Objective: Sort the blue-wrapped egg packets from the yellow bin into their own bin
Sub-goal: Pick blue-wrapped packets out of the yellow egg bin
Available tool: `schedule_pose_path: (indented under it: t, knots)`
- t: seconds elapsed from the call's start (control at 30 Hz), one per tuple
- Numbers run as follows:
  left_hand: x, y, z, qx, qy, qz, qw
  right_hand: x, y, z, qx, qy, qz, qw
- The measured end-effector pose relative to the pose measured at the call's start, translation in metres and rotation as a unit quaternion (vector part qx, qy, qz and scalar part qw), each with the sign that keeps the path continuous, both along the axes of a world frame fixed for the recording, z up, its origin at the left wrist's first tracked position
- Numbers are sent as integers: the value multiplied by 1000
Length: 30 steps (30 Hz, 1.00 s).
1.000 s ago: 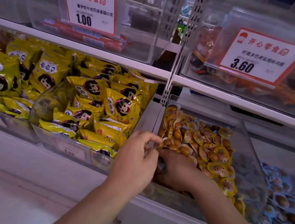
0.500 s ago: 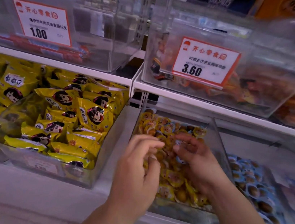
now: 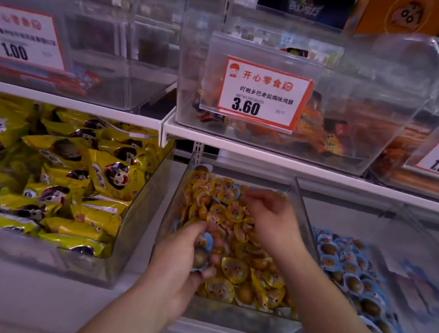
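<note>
A clear bin on the lower shelf holds a heap of yellow-wrapped egg packets. My left hand is at the bin's front left, its fingers curled round blue-wrapped egg packets. My right hand reaches over the middle of the yellow heap with fingers bent among the packets; it is blurred and I cannot tell whether it holds one. To the right, a second clear bin holds several blue-wrapped egg packets.
A clear bin of large yellow snack bags sits to the left. The shelf above carries clear bins with price cards reading 3.60 and 1.00, overhanging the lower bins.
My view has shifted right and closer. My left hand has moved into the yellow bin's front and now grips blue packets. My right hand has gone deeper over the heap.
</note>
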<state>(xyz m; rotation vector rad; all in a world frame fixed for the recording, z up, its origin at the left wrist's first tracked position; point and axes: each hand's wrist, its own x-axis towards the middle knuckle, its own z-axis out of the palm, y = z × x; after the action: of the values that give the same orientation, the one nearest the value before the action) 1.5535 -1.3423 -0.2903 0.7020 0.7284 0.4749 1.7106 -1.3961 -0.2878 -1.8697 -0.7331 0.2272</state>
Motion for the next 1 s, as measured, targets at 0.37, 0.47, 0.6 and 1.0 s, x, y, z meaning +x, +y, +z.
schedule_pose_path:
  t: [0.37, 0.47, 0.6, 1.0]
  knots:
    - [-3, 9, -6, 65, 33, 5, 997, 20, 85, -25, -425, -323, 136, 835]
    - [-3, 8, -10, 90, 30, 20, 995, 8, 77, -29, -389, -254, 138, 875]
    - [-8, 8, -13, 95, 15, 30, 995, -3, 58, -20, -337, -211, 178, 900]
    - [4, 5, -15, 123, 65, 1, 990, -35, -35, -2, 152, 212, 49, 964]
